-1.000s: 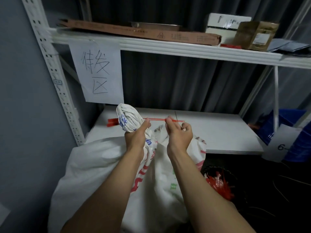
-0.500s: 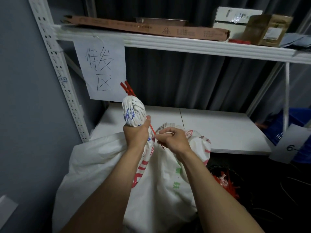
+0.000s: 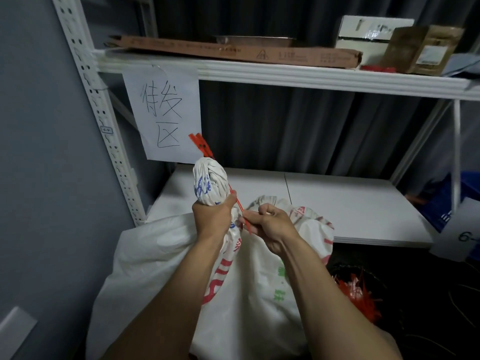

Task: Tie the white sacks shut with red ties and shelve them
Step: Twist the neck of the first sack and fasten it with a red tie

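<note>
Both my forearms reach up and forward, bare, nearly parallel. Left hand (image 3: pixel 211 216) fisted tight around the sack neck (image 3: pixel 210 184), thumb on the right side. Right hand (image 3: pixel 270 226) just beside it, knuckles up, fingertips pinching the red tie (image 3: pixel 237 203).

A single head-worn wide-angle camera looks forward and slightly down, from close above the person's forearms. It faces a white shelving unit (image 3: pixel 283 74), whose upright runs up the left and whose shelves span the far side. Lines bow toward the picture's edges.
</note>
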